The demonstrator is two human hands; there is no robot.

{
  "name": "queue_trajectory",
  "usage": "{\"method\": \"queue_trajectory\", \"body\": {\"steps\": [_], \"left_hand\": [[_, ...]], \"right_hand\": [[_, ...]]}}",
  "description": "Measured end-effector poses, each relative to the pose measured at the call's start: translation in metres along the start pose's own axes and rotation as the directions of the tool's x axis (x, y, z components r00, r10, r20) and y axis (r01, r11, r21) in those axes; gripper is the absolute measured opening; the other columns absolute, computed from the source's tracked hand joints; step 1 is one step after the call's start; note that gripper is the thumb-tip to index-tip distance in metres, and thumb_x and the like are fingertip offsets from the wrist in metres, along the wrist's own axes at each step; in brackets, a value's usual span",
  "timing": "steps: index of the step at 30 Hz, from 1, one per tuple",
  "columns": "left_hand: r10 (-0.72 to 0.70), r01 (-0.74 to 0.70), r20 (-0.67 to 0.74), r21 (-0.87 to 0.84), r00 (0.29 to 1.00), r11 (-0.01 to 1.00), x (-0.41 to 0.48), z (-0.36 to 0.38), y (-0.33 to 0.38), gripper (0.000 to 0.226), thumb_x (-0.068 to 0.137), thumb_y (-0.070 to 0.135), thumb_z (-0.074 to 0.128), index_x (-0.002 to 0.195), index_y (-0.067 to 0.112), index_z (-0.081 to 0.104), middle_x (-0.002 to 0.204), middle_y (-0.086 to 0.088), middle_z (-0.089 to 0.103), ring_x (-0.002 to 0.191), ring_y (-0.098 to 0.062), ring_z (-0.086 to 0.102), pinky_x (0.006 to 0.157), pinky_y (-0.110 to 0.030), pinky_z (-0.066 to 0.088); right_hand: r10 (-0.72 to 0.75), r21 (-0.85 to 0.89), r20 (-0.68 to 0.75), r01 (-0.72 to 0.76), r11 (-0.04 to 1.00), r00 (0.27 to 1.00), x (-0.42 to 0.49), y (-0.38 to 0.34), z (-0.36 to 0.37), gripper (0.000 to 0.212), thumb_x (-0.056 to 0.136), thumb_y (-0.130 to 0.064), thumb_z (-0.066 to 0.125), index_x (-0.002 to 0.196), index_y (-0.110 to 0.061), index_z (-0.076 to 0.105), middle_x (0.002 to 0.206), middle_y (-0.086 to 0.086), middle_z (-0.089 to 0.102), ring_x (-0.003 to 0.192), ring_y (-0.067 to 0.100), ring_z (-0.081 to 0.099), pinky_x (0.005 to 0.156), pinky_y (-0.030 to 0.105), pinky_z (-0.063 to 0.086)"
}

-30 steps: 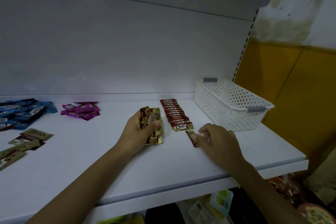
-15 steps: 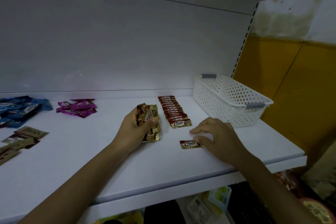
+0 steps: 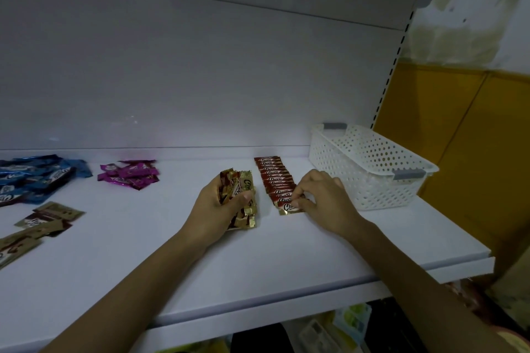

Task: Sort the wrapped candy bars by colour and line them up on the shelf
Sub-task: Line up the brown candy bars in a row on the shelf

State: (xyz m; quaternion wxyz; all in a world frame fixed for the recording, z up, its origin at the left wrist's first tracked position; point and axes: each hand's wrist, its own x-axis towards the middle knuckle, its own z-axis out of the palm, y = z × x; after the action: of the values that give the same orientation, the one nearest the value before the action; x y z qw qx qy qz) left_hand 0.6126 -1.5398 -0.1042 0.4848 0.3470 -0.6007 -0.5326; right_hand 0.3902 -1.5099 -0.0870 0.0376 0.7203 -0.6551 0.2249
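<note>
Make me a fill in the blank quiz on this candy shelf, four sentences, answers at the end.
The white basket stands to the ____ of the lined-up row.
The right hand pinches that row's nearest bar, wrapped in ____.
The left hand grips bars wrapped in ____.
At the shelf's back, left of the purple pile, lies the ____ pile.
Answers: right; red; gold; blue

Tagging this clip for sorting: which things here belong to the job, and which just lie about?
Job: red bar row; bunch of bars in left hand; right hand pinching front red bar; blue pile; purple pile; tan pile; shelf.
Lying about: white basket; packets below.
</note>
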Motion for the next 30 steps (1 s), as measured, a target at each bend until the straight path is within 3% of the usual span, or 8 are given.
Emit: {"method": "queue_trajectory", "body": {"steps": [11, 13, 15, 17, 20, 23, 28, 30], "left_hand": [[-0.022, 0.022, 0.003, -0.032, 1.0, 0.999, 0.002, 0.001, 0.0, 0.019, 0.088, 0.013, 0.066, 0.102, 0.026, 0.062, 0.096, 0.0, 0.074, 0.084, -0.018, 0.072, 0.067, -0.03, 0.059], [-0.017, 0.018, 0.011, -0.044, 1.0, 0.999, 0.001, 0.002, 0.0, 0.019, 0.087, 0.013, 0.067, 0.102, 0.025, 0.062, 0.094, 0.001, 0.074, 0.083, -0.016, 0.072, 0.064, -0.027, 0.058], [-0.012, 0.013, 0.011, -0.057, 1.0, 0.998, 0.001, 0.001, 0.001, 0.02, 0.086, 0.014, 0.068, 0.102, 0.024, 0.062, 0.09, 0.004, 0.075, 0.08, -0.014, 0.072, 0.061, -0.021, 0.055], [-0.007, 0.008, 0.006, -0.077, 1.0, 0.997, 0.001, 0.0, 0.002, 0.018, 0.086, 0.014, 0.068, 0.102, 0.021, 0.063, 0.085, 0.004, 0.075, 0.076, -0.012, 0.072, 0.058, -0.019, 0.053], [-0.014, 0.014, 0.007, -0.146, 1.0, 0.989, 0.002, -0.003, 0.003, 0.021, 0.086, 0.017, 0.067, 0.106, 0.013, 0.063, 0.088, -0.003, 0.074, 0.079, -0.019, 0.072, 0.061, -0.025, 0.054], [-0.007, 0.014, 0.041, -0.184, 0.999, 0.983, 0.001, -0.005, 0.004, 0.036, 0.075, 0.027, 0.071, 0.107, 0.012, 0.063, 0.092, -0.009, 0.074, 0.083, -0.024, 0.072, 0.067, -0.032, 0.057], [0.003, 0.006, 0.077, -0.11, 0.997, 0.994, 0.0, -0.001, 0.004, 0.033, 0.073, 0.021, 0.074, 0.104, 0.017, 0.063, 0.092, -0.004, 0.074, 0.08, -0.019, 0.071, 0.07, -0.031, 0.058], [-0.002, 0.008, 0.07, -0.093, 0.998, 0.996, 0.0, -0.001, 0.003, 0.023, 0.081, 0.012, 0.071, 0.102, 0.015, 0.063, 0.087, -0.003, 0.073, 0.077, -0.018, 0.071, 0.064, -0.027, 0.057]], "right_hand": [[-0.058, -0.027, -0.031, 0.057, 0.998, 0.998, 0.005, 0.003, 0.006, 0.016, 0.089, -0.028, 0.064, 0.1, -0.019, 0.072, 0.104, -0.005, 0.057, 0.102, 0.012, 0.049, 0.086, 0.029, 0.028], [-0.039, 0.105, -0.095, 0.049, 0.993, 0.995, 0.004, -0.006, 0.006, 0.013, 0.089, -0.027, 0.063, 0.096, -0.02, 0.072, 0.098, -0.004, 0.06, 0.095, 0.011, 0.053, 0.085, 0.028, 0.036], [0.023, 0.465, -0.075, 0.014, 0.885, 0.997, 0.001, -0.026, 0.003, 0.005, 0.087, -0.026, 0.066, 0.087, -0.025, 0.07, 0.087, -0.008, 0.064, 0.081, 0.005, 0.059, 0.073, 0.021, 0.044], [0.024, 0.718, 0.065, -0.064, 0.693, 0.998, -0.001, -0.047, 0.003, 0.009, 0.08, -0.028, 0.074, 0.086, -0.032, 0.068, 0.081, -0.008, 0.067, 0.072, 0.004, 0.061, 0.065, 0.019, 0.048], [0.037, 0.786, 0.169, -0.157, 0.598, 0.985, 0.0, -0.064, 0.008, 0.028, 0.074, -0.02, 0.079, 0.096, -0.028, 0.064, 0.077, -0.003, 0.067, 0.071, 0.009, 0.062, 0.067, 0.024, 0.05], [0.113, 0.856, 0.155, -0.19, 0.481, 0.982, 0.004, -0.069, 0.007, 0.019, 0.08, -0.005, 0.072, 0.092, -0.017, 0.065, 0.072, -0.004, 0.065, 0.062, 0.001, 0.062, 0.057, 0.014, 0.046], [0.196, 0.893, 0.142, -0.211, 0.398, 0.97, 0.003, -0.062, 0.003, 0.006, 0.083, -0.003, 0.069, 0.087, -0.006, 0.068, 0.066, -0.002, 0.066, 0.055, 0.004, 0.059, 0.05, 0.013, 0.043], [0.221, 0.879, 0.062, -0.158, 0.45, 0.973, -0.001, -0.053, -0.004, 0.009, 0.081, -0.002, 0.07, 0.083, -0.01, 0.067, 0.064, -0.005, 0.067, 0.056, 0.005, 0.06, 0.051, 0.014, 0.045]]}}
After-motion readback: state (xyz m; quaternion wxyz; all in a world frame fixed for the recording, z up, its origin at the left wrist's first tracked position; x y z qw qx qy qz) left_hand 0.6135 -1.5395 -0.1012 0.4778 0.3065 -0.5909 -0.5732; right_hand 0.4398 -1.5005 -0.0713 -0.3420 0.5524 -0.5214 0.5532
